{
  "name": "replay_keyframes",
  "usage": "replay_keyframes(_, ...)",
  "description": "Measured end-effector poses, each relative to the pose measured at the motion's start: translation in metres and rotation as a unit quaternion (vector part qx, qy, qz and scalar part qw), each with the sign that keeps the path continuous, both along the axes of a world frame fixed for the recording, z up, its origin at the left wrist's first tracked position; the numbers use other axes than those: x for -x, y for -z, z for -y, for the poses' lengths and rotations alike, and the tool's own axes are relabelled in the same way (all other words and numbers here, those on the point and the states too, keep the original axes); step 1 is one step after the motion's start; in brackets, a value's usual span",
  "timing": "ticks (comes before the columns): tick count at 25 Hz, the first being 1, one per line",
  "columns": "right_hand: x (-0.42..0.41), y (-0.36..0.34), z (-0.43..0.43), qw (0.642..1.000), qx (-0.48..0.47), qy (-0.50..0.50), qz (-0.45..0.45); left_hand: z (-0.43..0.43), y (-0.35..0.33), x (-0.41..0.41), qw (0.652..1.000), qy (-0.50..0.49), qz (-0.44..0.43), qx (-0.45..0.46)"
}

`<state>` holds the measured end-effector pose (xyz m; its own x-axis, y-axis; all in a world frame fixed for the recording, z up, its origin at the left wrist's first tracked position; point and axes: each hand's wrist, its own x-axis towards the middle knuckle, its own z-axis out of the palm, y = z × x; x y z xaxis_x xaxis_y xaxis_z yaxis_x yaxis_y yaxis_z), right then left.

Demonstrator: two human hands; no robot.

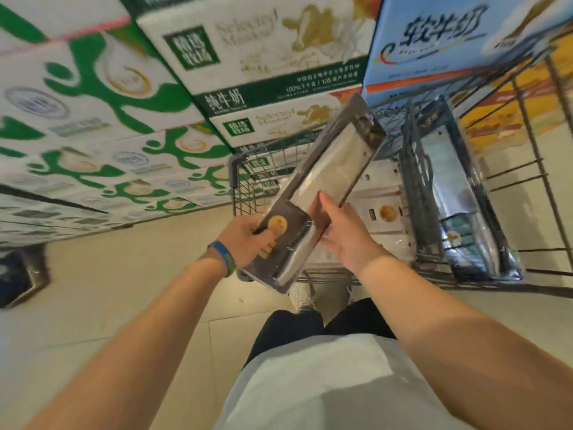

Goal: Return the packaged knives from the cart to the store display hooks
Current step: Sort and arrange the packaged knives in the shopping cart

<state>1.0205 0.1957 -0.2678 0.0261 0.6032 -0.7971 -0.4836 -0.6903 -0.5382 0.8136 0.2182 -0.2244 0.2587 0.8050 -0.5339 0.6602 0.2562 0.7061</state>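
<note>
The cart (236, 169) stands straight ahead on the floor (124, 293). A knife pack (325, 178) sits above its near left corner, slanting up to the right. Its lower end is in the left grip (248, 240), and the right grip (347, 237) holds its right edge, just beside. More packs (449, 187) lean in the cart's right side, and another (384, 212) lies flat on the cart's bottom between them and the held one. Stacked boxes (93, 88) rise left of the cart and behind it.

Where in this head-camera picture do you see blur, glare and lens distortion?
Head view: motion blur smears the milk cartons at left; glare whitens the clear window of the held knife package; wide-angle distortion bows the cart wires.
</note>
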Motion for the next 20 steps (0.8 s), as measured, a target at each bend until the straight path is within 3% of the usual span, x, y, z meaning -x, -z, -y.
replay_keyframes(2,0.001,-0.022,-0.005,0.995,-0.055,0.065,-0.060,0.016,-0.013,-0.009,0.986,-0.139,0.089,0.036)
replay_keyframes(5,-0.003,-0.054,-0.014,0.991,-0.123,0.044,-0.017,0.035,-0.021,-0.029,0.958,-0.250,0.122,0.067)
replay_keyframes(9,-0.030,-0.088,-0.016,0.965,-0.176,0.029,0.194,0.041,-0.029,-0.069,0.927,-0.254,0.237,0.142)
replay_keyframes(14,-0.090,-0.112,0.000,0.929,-0.212,0.079,0.292,0.030,-0.033,-0.132,0.931,-0.193,0.281,0.127)
replay_keyframes(17,-0.142,-0.123,0.013,0.884,-0.204,0.127,0.400,0.017,-0.030,-0.174,0.932,-0.241,0.242,0.118)
replay_keyframes(20,-0.195,-0.128,0.028,0.841,-0.165,0.187,0.480,0.014,-0.019,-0.217,0.975,-0.154,0.101,0.127)
